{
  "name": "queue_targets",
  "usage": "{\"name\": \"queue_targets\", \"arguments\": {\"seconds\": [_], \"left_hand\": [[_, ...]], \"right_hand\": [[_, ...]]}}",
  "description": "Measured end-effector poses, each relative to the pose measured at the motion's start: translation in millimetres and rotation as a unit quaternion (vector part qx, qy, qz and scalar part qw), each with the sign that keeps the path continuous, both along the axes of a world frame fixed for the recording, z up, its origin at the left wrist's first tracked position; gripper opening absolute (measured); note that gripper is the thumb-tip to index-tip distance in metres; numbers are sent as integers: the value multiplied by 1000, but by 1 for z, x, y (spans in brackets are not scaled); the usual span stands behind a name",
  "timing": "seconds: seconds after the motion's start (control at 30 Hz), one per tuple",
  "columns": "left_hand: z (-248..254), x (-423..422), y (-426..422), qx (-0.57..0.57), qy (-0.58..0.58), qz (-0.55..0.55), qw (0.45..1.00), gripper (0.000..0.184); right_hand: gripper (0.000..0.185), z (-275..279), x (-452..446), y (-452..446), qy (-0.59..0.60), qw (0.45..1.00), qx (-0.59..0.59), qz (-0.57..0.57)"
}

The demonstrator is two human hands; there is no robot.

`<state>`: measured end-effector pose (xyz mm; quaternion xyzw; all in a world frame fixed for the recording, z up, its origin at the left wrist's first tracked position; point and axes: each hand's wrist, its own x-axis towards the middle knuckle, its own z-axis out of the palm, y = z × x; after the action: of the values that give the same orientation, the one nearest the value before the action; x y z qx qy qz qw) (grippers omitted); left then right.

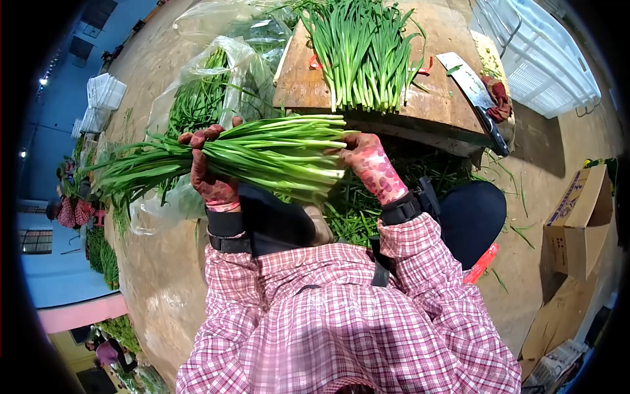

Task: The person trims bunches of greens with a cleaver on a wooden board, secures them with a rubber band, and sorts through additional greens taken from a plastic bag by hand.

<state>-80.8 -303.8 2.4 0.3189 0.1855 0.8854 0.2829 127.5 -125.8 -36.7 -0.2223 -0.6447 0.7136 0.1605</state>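
A long bunch of garlic chives (282, 154) lies sideways across my lap, its green leaves to the left and pale stem ends to the right. My left hand (213, 167), in a patterned glove, is wrapped around the leafy part. My right hand (367, 161), gloved too, has its fingers closed at the stem ends. In front, a pile of garlic chives (361, 56) lies on a wooden board (453, 108), with red bands showing at its sides. A large knife (469, 80) with a dark handle rests at the board's right side, beside a dark red glove or cloth (497, 100).
A clear plastic bag (246, 72) with more greens stands front left. Loose leaves (357, 220) cover the floor between my legs. White plastic crates (541, 62) stand at the far right, above an open cardboard box (581, 220). Other people are at the left edge.
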Motion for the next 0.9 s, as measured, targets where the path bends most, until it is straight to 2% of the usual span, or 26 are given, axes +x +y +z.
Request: {"name": "queue_targets", "arguments": {"seconds": [0.03, 0.13, 0.17, 0.23, 0.27, 0.3, 0.33, 0.37, 0.4, 0.5, 0.53, 0.57, 0.6, 0.63, 0.67, 0.73, 0.77, 0.8, 0.87, 0.9], "left_hand": [[0, 1, 0, 0, -2, -2, 1000, 36], [1, -4, -5, 2, -14, -1, 1000, 37], [1, -7, -10, 3, -18, 1, 1000, 37], [2, -18, -19, 9, -1, 18, 1000, 38], [2, -23, -24, 0, 13, 41, 999, 39], [1, -26, -25, 15, 8, 32, 999, 40], [2, -26, -24, 12, 14, 33, 999, 40], [3, -25, -21, 9, 19, 33, 999, 40], [2, -21, -19, 5, 22, 33, 999, 40], [4, -16, -14, -1, -1, 24, 1000, 40], [4, -16, -15, -3, -5, 26, 1000, 40], [1, -21, -18, 17, -9, 24, 1000, 40], [2, -24, -22, 10, -1, 35, 999, 40], [3, -25, -26, 4, 5, 46, 999, 40], [3, -26, -25, -2, 12, 56, 998, 40], [0, -25, -20, 14, 7, 39, 999, 38], [0, -18, -15, 13, 2, 28, 1000, 38], [1, -13, -10, 15, -2, 17, 1000, 37], [-2, -10, -8, -18, 8, 22, 1000, 35], [-2, -7, -8, -26, 6, 19, 999, 35]], "right_hand": [[25, 6, 1, -1, -45, 999, 27, -4], [13, -9, 8, 1, 18, 993, -27, -113], [13, -45, 13, 18, -6, 987, 10, -158], [20, -64, 41, 48, -278, 922, 207, -176], [24, -71, 46, 54, -389, 859, 290, -162], [27, -72, 39, 49, -252, 914, 250, -198], [31, -70, 29, 38, -112, 946, 203, -227], [33, -29, 21, 22, -2, 983, 41, -179], [27, -6, 17, 11, 69, 980, -146, -113], [17, 3, 0, 2, 62, 989, -96, -98], [17, -1, 3, 9, -13, 987, 38, -158], [16, -10, 11, 21, -86, 958, 170, -213], [16, -23, 20, 35, -156, 905, 299, -261], [16, -50, 30, 50, -148, 888, 334, -280], [20, -48, 31, 47, -91, 939, 194, -270], [25, -2, 20, 19, 11, 979, 109, -170], [28, 10, 14, 9, 71, 993, 2, -92], [27, 11, 7, 0, 86, 993, 2, -81], [24, 5, 0, -4, 79, 985, -89, -128], [20, 7, 1, -4, 88, 987, -54, -125]]}}
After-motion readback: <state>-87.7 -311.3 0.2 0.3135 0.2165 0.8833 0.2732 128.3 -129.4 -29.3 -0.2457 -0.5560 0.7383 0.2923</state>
